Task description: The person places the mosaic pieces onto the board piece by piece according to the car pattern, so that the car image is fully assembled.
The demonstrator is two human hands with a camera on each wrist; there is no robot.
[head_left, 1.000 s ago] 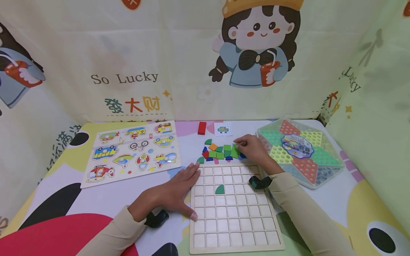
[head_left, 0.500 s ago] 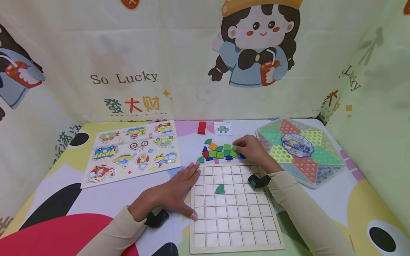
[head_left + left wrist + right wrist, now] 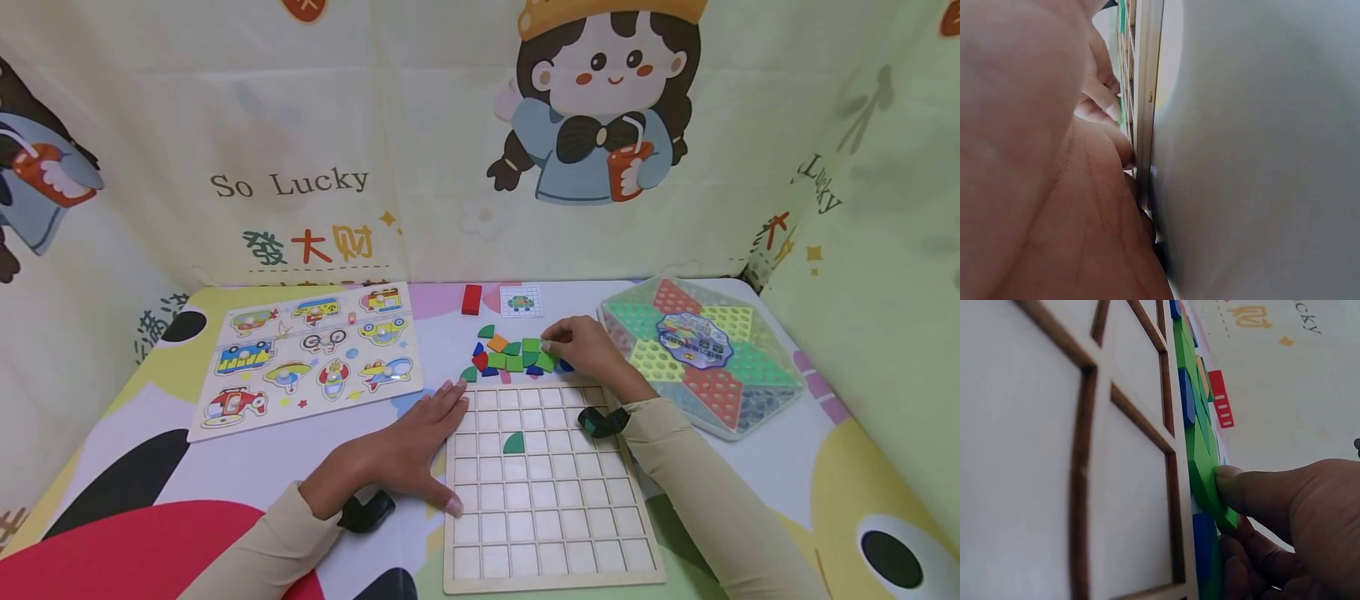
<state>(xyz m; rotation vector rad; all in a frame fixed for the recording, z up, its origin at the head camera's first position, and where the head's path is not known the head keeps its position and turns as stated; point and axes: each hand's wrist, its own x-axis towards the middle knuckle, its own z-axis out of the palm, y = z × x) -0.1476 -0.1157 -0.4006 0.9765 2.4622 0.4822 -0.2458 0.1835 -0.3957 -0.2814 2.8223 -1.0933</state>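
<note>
A wooden grid board (image 3: 555,500) lies in front of me with one dark green quarter-circle piece (image 3: 513,442) in a cell. My left hand (image 3: 416,442) rests along the board's left edge, fingers spread; in the left wrist view the palm (image 3: 1085,206) lies beside the wooden rim (image 3: 1146,94). Beyond the board's far edge is a pile of coloured pieces (image 3: 513,363), green, blue, orange and red. At its right end my right hand (image 3: 588,348) pinches a light green tile (image 3: 1205,469) between thumb and fingers. The fingertips under the tile are partly hidden.
A vehicle puzzle board (image 3: 307,358) lies at the left. To the right stands a hexagonal clear box (image 3: 705,354) with coloured hole panels. A red block (image 3: 472,300) and a small picture card (image 3: 521,302) lie near the back edge, before a printed cloth.
My right hand has shifted slightly left at the pile, and the light green tile has tilted down towards the other pieces. The left hand stays in place.
</note>
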